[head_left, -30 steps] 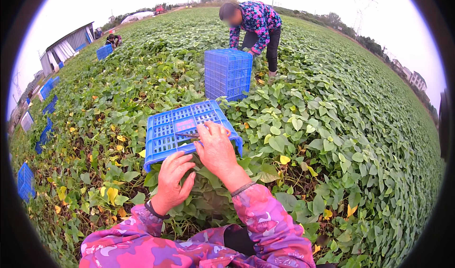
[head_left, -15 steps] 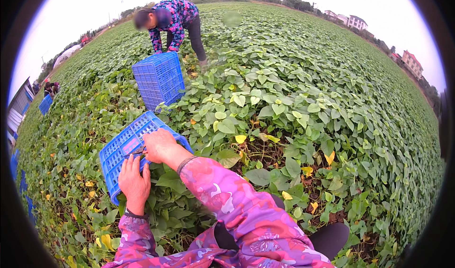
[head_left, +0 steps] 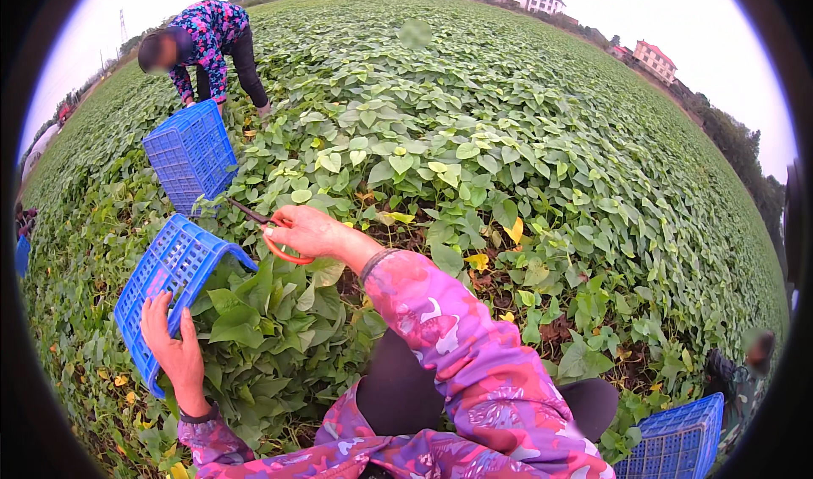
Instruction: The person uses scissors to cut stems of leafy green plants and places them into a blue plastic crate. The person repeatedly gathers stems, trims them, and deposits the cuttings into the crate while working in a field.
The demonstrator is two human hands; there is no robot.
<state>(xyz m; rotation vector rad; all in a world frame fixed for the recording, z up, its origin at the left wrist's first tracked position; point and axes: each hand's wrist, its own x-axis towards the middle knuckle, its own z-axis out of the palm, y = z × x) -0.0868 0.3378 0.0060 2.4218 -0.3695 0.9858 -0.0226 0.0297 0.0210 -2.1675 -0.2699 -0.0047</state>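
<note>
A pair of scissors point(head_left: 248, 213) with orange-red handles is in my right hand point(head_left: 309, 232), whose fingers are curled round the loops. Its dark blades point up and to the left, over the vines. My left hand point(head_left: 176, 350) lies with fingers spread on the side of a blue plastic crate point(head_left: 171, 263), which rests tipped over to the left. Cut leafy greens point(head_left: 254, 326) are bunched at the crate's open mouth, between it and my knees. Part of the crate's inside is hidden by these leaves.
Another person point(head_left: 216, 43) bends over a second blue crate point(head_left: 190, 157) ahead on the left. A third blue crate point(head_left: 673, 441) stands at lower right, beside another person point(head_left: 738, 394). Dense leafy vines point(head_left: 508, 140) cover the field, with bare soil showing in gaps.
My right hand has moved off the crate to the right with the scissors. My left hand now lies spread on the crate's side. The view has swung right, bringing in the lower-right crate.
</note>
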